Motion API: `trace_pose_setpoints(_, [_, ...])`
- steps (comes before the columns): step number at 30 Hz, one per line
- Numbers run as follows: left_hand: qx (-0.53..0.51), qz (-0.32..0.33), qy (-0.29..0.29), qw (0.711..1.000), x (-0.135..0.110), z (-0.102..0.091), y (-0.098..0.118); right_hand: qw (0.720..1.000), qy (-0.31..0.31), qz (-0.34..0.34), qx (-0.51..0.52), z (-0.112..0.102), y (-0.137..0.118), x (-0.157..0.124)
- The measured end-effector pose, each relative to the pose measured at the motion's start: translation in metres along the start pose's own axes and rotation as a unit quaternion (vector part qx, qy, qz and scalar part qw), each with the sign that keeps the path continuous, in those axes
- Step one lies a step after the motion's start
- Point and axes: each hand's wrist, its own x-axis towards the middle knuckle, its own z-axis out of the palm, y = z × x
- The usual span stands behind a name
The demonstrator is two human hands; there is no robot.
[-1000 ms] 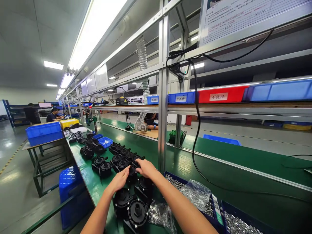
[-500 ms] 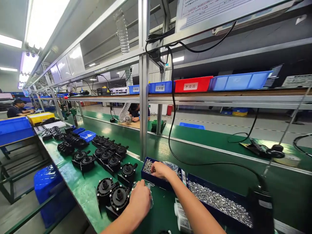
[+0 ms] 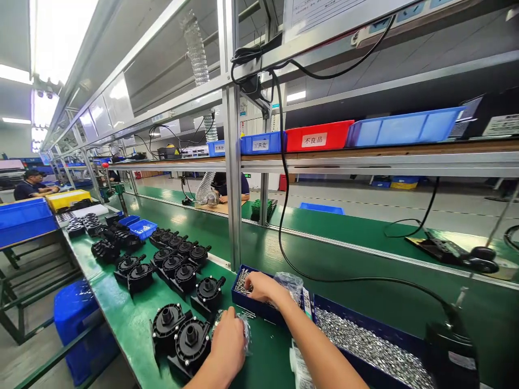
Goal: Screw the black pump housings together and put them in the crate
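My left hand [image 3: 229,340] is closed on a crinkled clear plastic bag [image 3: 246,330], just right of the black round housings [image 3: 191,337]. What the bag holds is hidden behind my fingers. My right hand [image 3: 264,289] reaches into a dark blue bin [image 3: 265,313], its curled fingers among long silver screws [image 3: 243,281]; the fingertips are partly hidden. Several loose screws [image 3: 247,313] lie on the green bench between my hands. Another clear bag [image 3: 290,282] sits in the same bin, behind my right wrist.
A long bin of small metal parts [image 3: 373,340] stands right of my forearm, beside a black tool [image 3: 452,351] with a cable. More black housings [image 3: 174,265] stand in rows at left. A metal post [image 3: 233,189] rises behind the screw bin. A co-worker [image 3: 239,186] sits across the bench.
The view has shifted slightly, moving the tool and bins rightward in the picture. My left hand sits slightly lower and left; loose screws beside it show more clearly. My right hand stays in the bin.
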Motion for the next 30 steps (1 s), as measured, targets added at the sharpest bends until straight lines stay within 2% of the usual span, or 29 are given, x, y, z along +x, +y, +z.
trace_pose_setpoints(4, [-0.046,0.009,0.009,0.999,-0.001,0.002,-0.003,0.999,0.029,0.000,0.015,0.005,0.004,-0.002])
trace_pose_setpoints(8, [-0.114,0.031,0.034,0.992,-0.007,-0.003,-0.005,0.995,0.096,0.029,0.018,0.007,0.004,-0.013])
trace_pose_setpoints(10, [-0.169,0.051,0.073,0.982,-0.010,-0.006,-0.003,0.990,0.136,0.038,0.027,0.006,0.003,-0.022])
trace_pose_setpoints(12, [-0.275,0.069,0.108,0.953,-0.011,-0.007,0.001,0.984,0.172,0.027,0.041,0.005,0.002,-0.035])
trace_pose_setpoints(13, [-0.356,0.068,0.111,0.926,-0.011,-0.006,0.004,0.981,0.186,0.013,0.049,0.004,0.001,-0.043])
trace_pose_setpoints(14, [-0.450,0.058,0.104,0.885,-0.011,-0.005,0.007,0.979,0.195,-0.007,0.059,0.003,0.000,-0.052])
trace_pose_setpoints(15, [-0.549,0.040,0.089,0.830,-0.010,-0.004,0.010,0.977,0.198,-0.030,0.069,0.003,-0.001,-0.062])
trace_pose_setpoints(18, [-0.781,-0.034,0.058,0.622,-0.006,-0.001,0.017,0.974,0.180,-0.097,0.099,0.000,-0.007,-0.090])
trace_pose_setpoints(19, [-0.820,-0.056,0.058,0.566,-0.005,-0.001,0.018,0.971,0.177,-0.117,0.114,-0.001,-0.010,-0.098])
trace_pose_setpoints(20, [-0.845,-0.073,0.059,0.526,-0.004,-0.002,0.019,0.966,0.179,-0.135,0.131,-0.002,-0.012,-0.104])
trace_pose_setpoints(21, [-0.859,-0.086,0.057,0.502,-0.004,-0.003,0.019,0.960,0.185,-0.149,0.148,-0.004,-0.015,-0.109])
trace_pose_setpoints(22, [-0.863,-0.092,0.053,0.494,-0.004,-0.004,0.019,0.954,0.193,-0.161,0.164,-0.005,-0.018,-0.112])
trace_pose_setpoints(23, [-0.861,-0.095,0.048,0.497,-0.005,-0.005,0.019,0.948,0.201,-0.166,0.181,-0.006,-0.020,-0.114])
trace_pose_setpoints(25, [-0.846,-0.094,0.044,0.523,-0.006,-0.007,0.019,0.940,0.204,-0.155,0.224,-0.006,-0.023,-0.114])
trace_pose_setpoints(27, [-0.828,-0.088,0.054,0.551,-0.008,-0.008,0.020,0.932,0.179,-0.127,0.287,-0.002,-0.026,-0.111])
trace_pose_setpoints(30, [-0.810,-0.068,0.082,0.577,-0.010,-0.010,0.021,0.920,0.114,-0.082,0.367,0.006,-0.027,-0.108])
